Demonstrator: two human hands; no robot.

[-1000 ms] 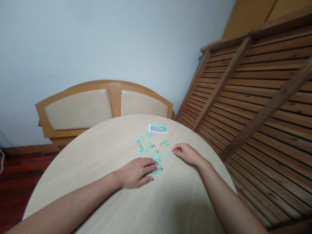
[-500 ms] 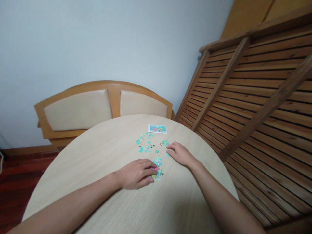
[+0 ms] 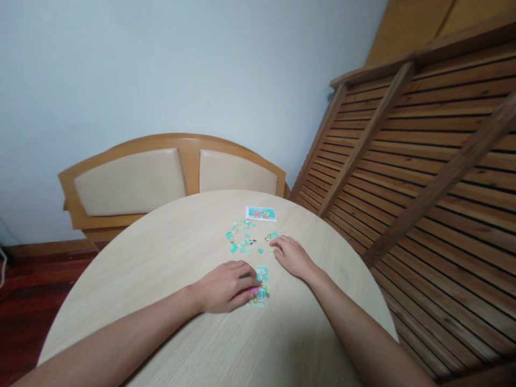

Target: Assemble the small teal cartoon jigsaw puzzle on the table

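The left grip [image 3: 229,286] looks released: its loosely bent fingers lie over the left side of a flat, turquoise-and-pink block of joined jigsaw pieces [image 3: 262,275] on the near part of the bench. The right grip [image 3: 293,258] bends down at a small, flat, yellow jigsaw piece [image 3: 272,249]; I cannot tell whether its fingertips have closed on it.

The yellow piece should be very light, thin and fairly stiff, awkward to lift from flat; pinching opposite edges or sliding it would suit. The block would probably flex and split at its seams if raised by one corner, so steady it flat from above. Beyond, small, loose, mostly turquoise jigsaw pieces [image 3: 234,248] lie scattered, short of a white-bordered, turquoise rectangular picture sheet [image 3: 261,214] near the far rim of the round, pale, wood-grained bench [image 3: 161,247].
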